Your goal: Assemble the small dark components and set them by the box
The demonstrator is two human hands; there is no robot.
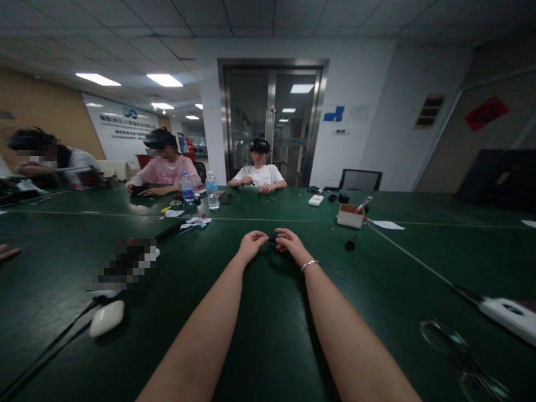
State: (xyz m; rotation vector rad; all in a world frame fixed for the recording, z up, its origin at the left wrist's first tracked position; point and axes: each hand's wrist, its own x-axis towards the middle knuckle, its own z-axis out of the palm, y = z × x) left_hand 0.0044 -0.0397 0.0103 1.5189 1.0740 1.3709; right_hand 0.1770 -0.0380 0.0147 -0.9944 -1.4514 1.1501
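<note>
Both my hands are stretched out over the green table, fingertips turned toward each other. Between them is a small black object (272, 238), too small and dark to name and partly covered by the fingers. My left hand (253, 246) is closed, pinching its left end with thumb and fingertips. Around its right end curl the fingers of my right hand (292, 245), also closed. A silver bracelet (310, 264) circles my right wrist. To the right, a small black clip-like piece (350, 242) stands on the table.
Left lie a blurred-out phone-like device (125, 262), a white earbud case (107, 319) and a black strap (62, 340). Glasses (448, 338) and a white device (508, 315) are at right. Beyond are a small box (350, 216), bottles (213, 191) and several seated people wearing headsets.
</note>
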